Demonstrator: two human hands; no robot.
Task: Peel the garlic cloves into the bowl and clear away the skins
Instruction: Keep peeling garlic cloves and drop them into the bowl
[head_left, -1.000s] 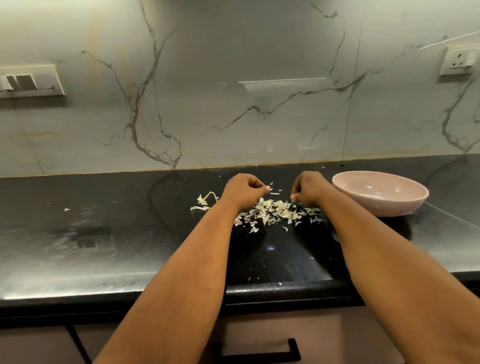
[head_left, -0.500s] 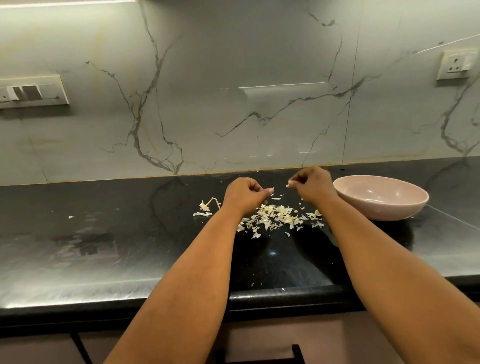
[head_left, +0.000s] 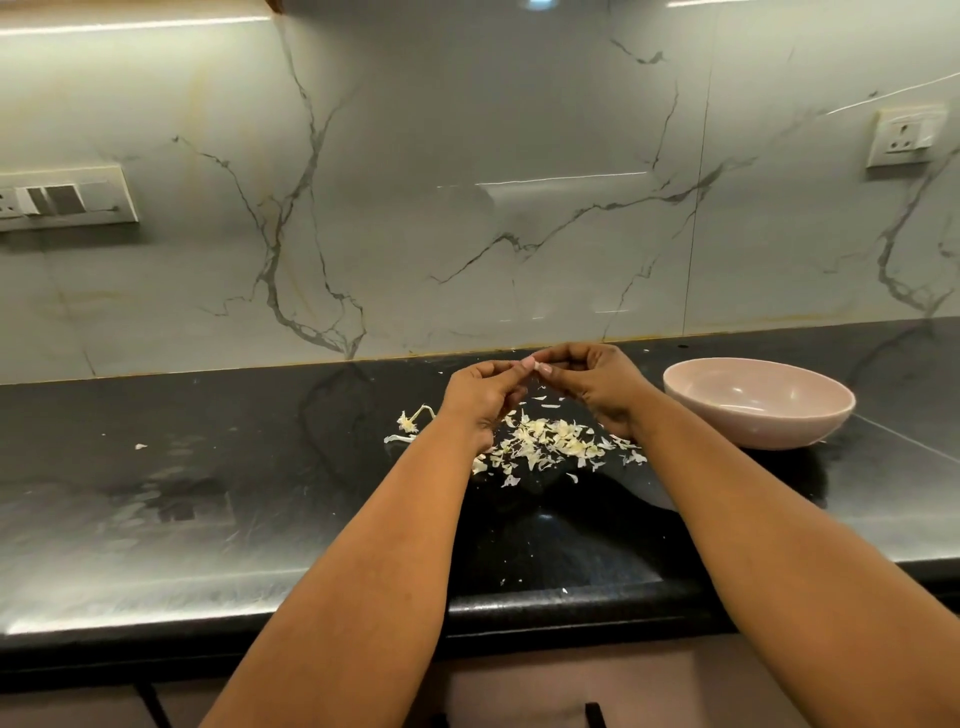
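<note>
Both hands, left hand (head_left: 480, 395) and right hand (head_left: 597, 387), pinch one garlic clove (head_left: 530, 365) (grip fingertip-tight); slip risk: clove drops among skins (head_left: 545, 447), missing bowl (head_left: 758, 402).

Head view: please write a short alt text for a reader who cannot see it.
Two hands, left hand and right hand, meet above a black counter and pinch a small pale piece, probably garlic. A pile of skins lies under them, and a pink bowl stands to the right.

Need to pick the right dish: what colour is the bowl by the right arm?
Pale pink bowl, plain, no pattern; seen in the head view.
</note>
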